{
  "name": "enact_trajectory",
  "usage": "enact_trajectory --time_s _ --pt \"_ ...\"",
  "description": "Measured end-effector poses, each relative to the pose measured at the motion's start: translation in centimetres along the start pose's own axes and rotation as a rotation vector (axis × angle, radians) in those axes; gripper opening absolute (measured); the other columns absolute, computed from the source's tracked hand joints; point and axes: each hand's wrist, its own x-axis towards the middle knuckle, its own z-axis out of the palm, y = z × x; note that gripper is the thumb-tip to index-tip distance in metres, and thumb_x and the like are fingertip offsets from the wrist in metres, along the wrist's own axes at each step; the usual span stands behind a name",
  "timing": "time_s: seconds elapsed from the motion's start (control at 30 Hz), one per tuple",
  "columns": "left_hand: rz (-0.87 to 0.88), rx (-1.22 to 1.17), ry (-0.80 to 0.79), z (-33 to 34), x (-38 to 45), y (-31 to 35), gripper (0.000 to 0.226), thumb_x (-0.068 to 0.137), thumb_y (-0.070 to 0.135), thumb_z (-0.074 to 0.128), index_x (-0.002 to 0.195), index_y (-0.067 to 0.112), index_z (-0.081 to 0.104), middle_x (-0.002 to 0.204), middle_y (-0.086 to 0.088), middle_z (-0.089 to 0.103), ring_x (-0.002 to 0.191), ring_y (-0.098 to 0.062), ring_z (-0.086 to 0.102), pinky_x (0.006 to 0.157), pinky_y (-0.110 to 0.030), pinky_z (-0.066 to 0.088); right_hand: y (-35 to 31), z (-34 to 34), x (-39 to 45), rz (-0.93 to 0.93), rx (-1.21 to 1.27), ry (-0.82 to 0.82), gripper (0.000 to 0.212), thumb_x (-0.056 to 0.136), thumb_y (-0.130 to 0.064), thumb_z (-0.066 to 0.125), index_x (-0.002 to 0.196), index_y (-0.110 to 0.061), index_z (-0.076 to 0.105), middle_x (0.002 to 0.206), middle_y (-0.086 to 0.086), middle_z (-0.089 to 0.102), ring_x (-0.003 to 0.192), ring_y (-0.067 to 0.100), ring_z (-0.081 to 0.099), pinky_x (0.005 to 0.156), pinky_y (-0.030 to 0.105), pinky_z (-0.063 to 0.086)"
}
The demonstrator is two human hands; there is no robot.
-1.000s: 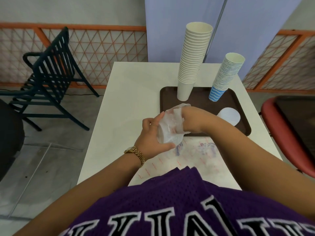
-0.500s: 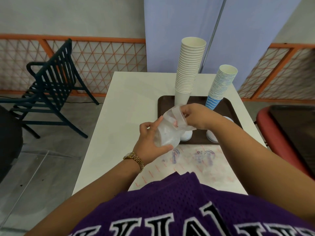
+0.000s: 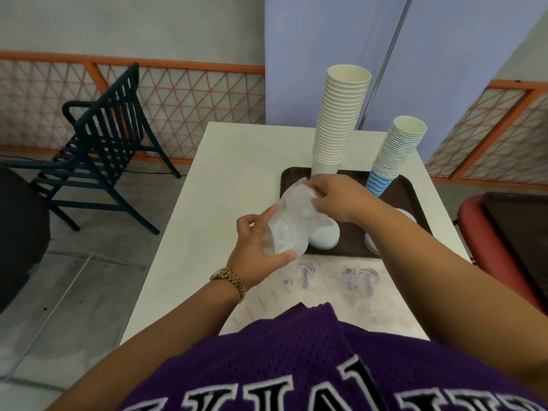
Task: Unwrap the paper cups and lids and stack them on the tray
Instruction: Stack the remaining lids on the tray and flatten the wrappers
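A plain cream cup stack point(image 3: 341, 120) and a blue-and-white wave-patterned stack point(image 3: 396, 152) stand on a dark brown tray point(image 3: 410, 203).

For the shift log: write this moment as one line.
left hand holds wrapped lid sleeve | right hand pinches its far end | two cup stacks on tray

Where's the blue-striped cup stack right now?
In the head view, the blue-striped cup stack stands on the far right corner of the brown tray, right of the taller white cup stack and beyond the right hand.
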Motion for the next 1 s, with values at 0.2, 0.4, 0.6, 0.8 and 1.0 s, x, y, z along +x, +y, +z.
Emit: enact_trajectory --time_s 0.2,0.4,0.6,0.8,1.0 --pt "-0.127 -0.029 0.049 -0.6 -0.5 -2.3 0.098 0.069 0.039 0.085 0.137 0.059 0.018 0.127 0.012 0.019 0.116 -0.014 0.043 0.098 -0.028 0.047 3.1 1.2 2.1 0.239 0.554 0.254 0.027 0.087 -0.013 0.06 0.111 -0.023 0.054 0.087 -0.003 0.055 0.073 0.014 0.053 0.064 0.025 0.045" --pt "-0.233 -0.024 0.095 -1.0 -1.2 -3.3 0.101 0.071 0.039 0.084 0.147 0.045 0.019 0.128 0.01 0.018 0.117 -0.016 0.04 0.1 -0.031 0.044 8.3 4.5 4.3 0.621 0.689 0.203 0.036 0.092 -0.008 0.05 0.127 -0.016 0.053 0.12 0.011 0.055 0.094 0.023 0.054 0.072 0.036 0.053" --pt "-0.254 -0.023 0.103 -0.9 -0.9 -3.4 0.102 0.071 0.038 0.084 0.147 0.047 0.017 0.128 0.011 0.018 0.121 -0.016 0.039 0.101 -0.031 0.044 10.5 7.5 5.6 0.727 0.646 0.059 0.041 0.095 -0.002 0.049 0.131 -0.018 0.059 0.129 0.013 0.055 0.112 0.031 0.054 0.089 0.042 0.056" --pt "-0.258 -0.001 0.108 -0.8 -0.5 -3.9 0.102 0.069 0.044 0.084 0.146 0.051 0.017 0.128 0.015 0.018 0.121 -0.016 0.04 0.102 -0.036 0.046 11.7 9.0 5.6 0.622 0.357 0.036 0.04 0.092 -0.021 0.065 0.131 -0.018 0.056 0.134 0.011 0.05 0.112 0.028 0.057 0.096 0.037 0.049" --pt "-0.27 -0.016 0.111 -0.3 -0.1 -3.7 0.102 0.069 0.042 0.084 0.148 0.044 0.019 0.138 0.008 0.019 0.127 -0.02 0.04 0.104 -0.042 0.047 10.7 9.9 5.3 0.346 0.04 0.025 0.064 0.086 -0.047 0.067 0.143 -0.028 0.043 0.145 0.011 0.035 0.133 0.034 0.033 0.106 0.047 0.037"
